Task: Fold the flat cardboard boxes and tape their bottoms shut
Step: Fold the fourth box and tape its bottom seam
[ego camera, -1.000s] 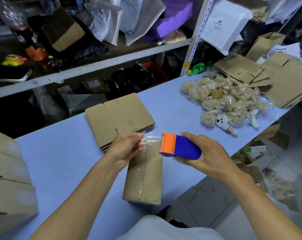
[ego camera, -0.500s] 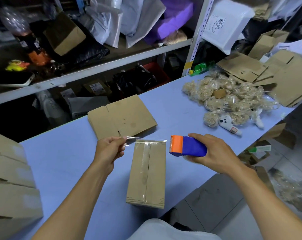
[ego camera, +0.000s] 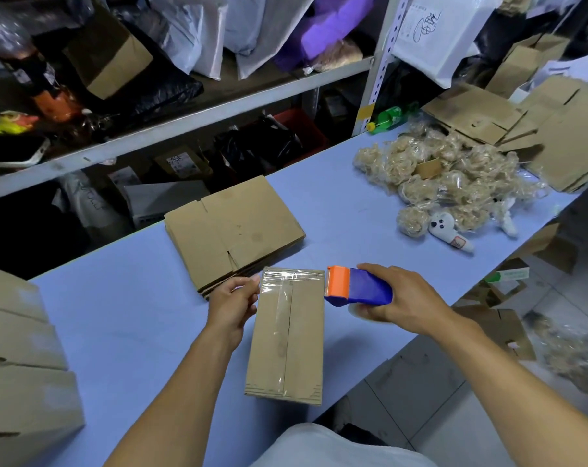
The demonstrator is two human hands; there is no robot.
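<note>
A folded cardboard box [ego camera: 286,345] lies on the blue table [ego camera: 134,315], its centre seam covered by a strip of clear tape. My right hand [ego camera: 400,294] grips a blue and orange tape dispenser [ego camera: 356,287] at the box's far right corner. A stretch of clear tape [ego camera: 292,276] runs from the dispenser across the box's far end to my left hand [ego camera: 233,299], which pinches the tape's free end at the box's far left corner. Just behind lies a stack of flat cardboard boxes [ego camera: 232,227].
Folded boxes [ego camera: 19,365] stand stacked at the table's left edge. A pile of bagged plush items [ego camera: 447,183] and a white plush toy [ego camera: 449,230] lie at the right, with more flat cardboard [ego camera: 535,129] beyond. Cluttered shelves [ego camera: 171,126] run behind the table.
Both hands have lowered, bringing the stretched tape from above the box down across its far end. The dispenser now sits at the box's right corner.
</note>
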